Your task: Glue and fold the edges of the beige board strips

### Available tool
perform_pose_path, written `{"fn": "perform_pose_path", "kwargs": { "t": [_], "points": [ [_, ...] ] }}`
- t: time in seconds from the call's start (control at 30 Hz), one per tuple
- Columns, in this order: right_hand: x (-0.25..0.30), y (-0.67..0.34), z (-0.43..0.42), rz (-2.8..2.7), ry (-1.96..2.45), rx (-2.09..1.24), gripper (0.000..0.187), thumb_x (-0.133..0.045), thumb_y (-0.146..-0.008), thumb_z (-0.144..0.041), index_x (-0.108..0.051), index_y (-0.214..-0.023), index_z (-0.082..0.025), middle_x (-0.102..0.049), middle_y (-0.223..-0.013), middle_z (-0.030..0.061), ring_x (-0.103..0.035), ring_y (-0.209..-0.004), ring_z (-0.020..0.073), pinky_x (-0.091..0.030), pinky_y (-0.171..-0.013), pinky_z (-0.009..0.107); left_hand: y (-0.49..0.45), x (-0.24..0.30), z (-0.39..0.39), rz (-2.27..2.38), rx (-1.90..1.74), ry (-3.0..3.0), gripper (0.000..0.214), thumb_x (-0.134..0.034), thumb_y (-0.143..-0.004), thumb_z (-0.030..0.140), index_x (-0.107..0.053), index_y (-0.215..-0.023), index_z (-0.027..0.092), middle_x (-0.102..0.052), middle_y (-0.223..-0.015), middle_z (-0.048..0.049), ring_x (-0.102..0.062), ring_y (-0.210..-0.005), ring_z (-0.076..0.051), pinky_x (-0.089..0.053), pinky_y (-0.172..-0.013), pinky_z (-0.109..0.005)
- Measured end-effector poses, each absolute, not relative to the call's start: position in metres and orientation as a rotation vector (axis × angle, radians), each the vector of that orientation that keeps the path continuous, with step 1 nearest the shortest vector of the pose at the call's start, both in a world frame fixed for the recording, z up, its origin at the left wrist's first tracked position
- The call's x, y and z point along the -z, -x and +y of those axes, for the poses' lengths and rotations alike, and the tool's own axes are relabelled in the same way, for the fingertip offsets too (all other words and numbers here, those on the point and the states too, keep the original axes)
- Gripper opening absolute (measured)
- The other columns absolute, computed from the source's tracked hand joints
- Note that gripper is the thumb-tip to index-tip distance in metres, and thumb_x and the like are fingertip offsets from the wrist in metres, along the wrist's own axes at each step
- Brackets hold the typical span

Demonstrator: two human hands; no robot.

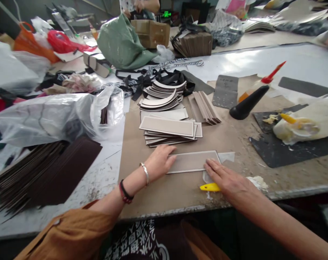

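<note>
A flat grey rectangular panel (192,161) with a pale border lies on the brown paper near the table's front edge. My left hand (160,160) rests on its left end, fingers stretched out flat. My right hand (226,178) lies palm down at the panel's right end, fingers straight and together, over a yellow scraper (209,187) whose handle sticks out beneath it. Behind the panel sits a stack of similar panels (169,129), and further back a fan of curved pieces (161,95).
A stack of dark brown sheets (44,173) lies at the left, with a clear plastic bag (55,115) behind it. At the right are a black cone (247,103), a glue bottle with a red tip (272,74) and a white glue bag (307,121) on a black mat. Another person works at the far end.
</note>
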State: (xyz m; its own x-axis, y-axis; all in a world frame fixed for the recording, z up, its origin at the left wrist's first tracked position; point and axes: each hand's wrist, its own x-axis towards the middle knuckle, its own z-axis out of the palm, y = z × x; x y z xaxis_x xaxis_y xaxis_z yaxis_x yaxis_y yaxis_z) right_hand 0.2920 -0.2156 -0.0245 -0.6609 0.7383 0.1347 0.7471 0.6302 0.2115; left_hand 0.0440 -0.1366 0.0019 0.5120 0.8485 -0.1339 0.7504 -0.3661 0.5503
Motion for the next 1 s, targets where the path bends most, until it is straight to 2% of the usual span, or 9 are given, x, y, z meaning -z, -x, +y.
{"fn": "perform_pose_path", "kwargs": {
  "t": [0.17,0.33,0.5,0.57,0.63,0.7,0.77,0.87,1.0],
  "points": [
    [0.026,-0.299,-0.211,-2.823,1.257,0.239,0.051,-0.036,-0.072,0.007,-0.058,-0.117,-0.003,-0.057,-0.123,0.0201,-0.057,-0.110,0.0260,-0.052,-0.087,0.035,-0.067,-0.005,-0.115,1.261,-0.024,-2.129,0.018,-0.057,-0.076,0.027,-0.063,-0.088,0.014,-0.062,-0.079,-0.0057,-0.057,-0.080,-0.021,-0.044,-0.076,-0.032],
    [0.018,-0.306,-0.209,-2.784,1.262,-0.027,0.050,-0.039,-0.072,0.006,-0.058,-0.116,-0.007,-0.058,-0.123,0.0176,-0.056,-0.111,0.0243,-0.050,-0.090,0.036,-0.080,0.000,-0.116,1.143,0.026,-1.974,0.019,-0.064,-0.064,0.027,-0.051,-0.054,0.018,-0.044,-0.052,0.0041,-0.043,-0.055,-0.013,-0.035,-0.056,-0.025],
    [-0.004,-0.317,-0.213,-2.222,1.516,-0.130,0.038,-0.040,-0.082,-0.008,-0.057,-0.115,-0.012,-0.061,-0.119,0.0148,-0.056,-0.112,0.0224,-0.047,-0.095,0.039,-0.073,-0.002,-0.143,1.021,-0.176,-1.707,0.026,-0.051,-0.072,0.042,-0.041,-0.064,0.020,-0.039,-0.058,0.0062,-0.035,-0.054,-0.009,-0.029,-0.050,-0.021],
    [-0.013,-0.316,-0.214,-1.843,1.669,-0.291,0.032,-0.043,-0.086,-0.024,-0.058,-0.112,-0.012,-0.063,-0.112,0.0158,-0.061,-0.101,0.0248,-0.054,-0.083,0.040,-0.068,-0.004,-0.155,0.989,-0.256,-1.597,0.032,-0.047,-0.074,0.050,-0.038,-0.068,0.020,-0.037,-0.060,0.0065,-0.033,-0.054,-0.009,-0.029,-0.049,-0.021],
    [-0.023,-0.309,-0.214,-1.484,1.764,-0.664,0.038,-0.049,-0.084,-0.039,-0.058,-0.110,-0.012,-0.066,-0.100,0.0143,-0.065,-0.082,0.0227,-0.058,-0.060,0.034,-0.066,-0.006,-0.166,0.968,-0.326,-1.523,0.037,-0.045,-0.074,0.056,-0.034,-0.070,0.021,-0.035,-0.062,0.0067,-0.031,-0.055,-0.008,-0.029,-0.049,-0.020],
    [-0.030,-0.296,-0.214,-1.208,1.722,-1.065,0.041,-0.059,-0.077,-0.047,-0.060,-0.100,-0.013,-0.066,-0.081,0.0082,-0.062,-0.063,0.0169,-0.052,-0.044,0.025,-0.066,-0.007,-0.174,0.941,-0.386,-1.452,0.041,-0.047,-0.074,0.060,-0.033,-0.071,0.021,-0.035,-0.064,0.0065,-0.032,-0.056,-0.008,-0.029,-0.051,-0.020],
    [-0.033,-0.280,-0.213,-1.034,1.600,-1.308,0.036,-0.066,-0.070,-0.048,-0.058,-0.080,-0.015,-0.060,-0.061,0.0004,-0.053,-0.048,0.0104,-0.044,-0.038,0.019,-0.068,-0.009,-0.181,0.889,-0.423,-1.349,0.045,-0.052,-0.073,0.062,-0.035,-0.071,0.020,-0.038,-0.066,0.0059,-0.034,-0.059,-0.008,-0.031,-0.054,-0.020],
    [-0.033,-0.260,-0.211,-0.869,1.497,-1.405,0.040,-0.069,-0.067,-0.049,-0.046,-0.062,-0.018,-0.047,-0.043,-0.0070,-0.037,-0.036,0.0039,-0.031,-0.035,0.016,-0.070,-0.013,-0.189,0.791,-0.442,-1.149,0.047,-0.062,-0.069,0.060,-0.041,-0.075,0.018,-0.047,-0.072,0.0038,-0.042,-0.063,-0.008,-0.035,-0.059,-0.021],
    [-0.031,-0.246,-0.212,-0.918,1.499,-1.427,0.041,-0.067,-0.067,-0.052,-0.047,-0.061,-0.018,-0.046,-0.041,-0.0068,-0.037,-0.036,0.0051,-0.030,-0.037,0.018,-0.072,-0.016,-0.192,0.710,-0.496,-0.940,0.050,-0.067,-0.067,0.056,-0.049,-0.090,0.016,-0.058,-0.080,-0.0004,-0.052,-0.068,-0.010,-0.041,-0.065,-0.024]
  ]
}}
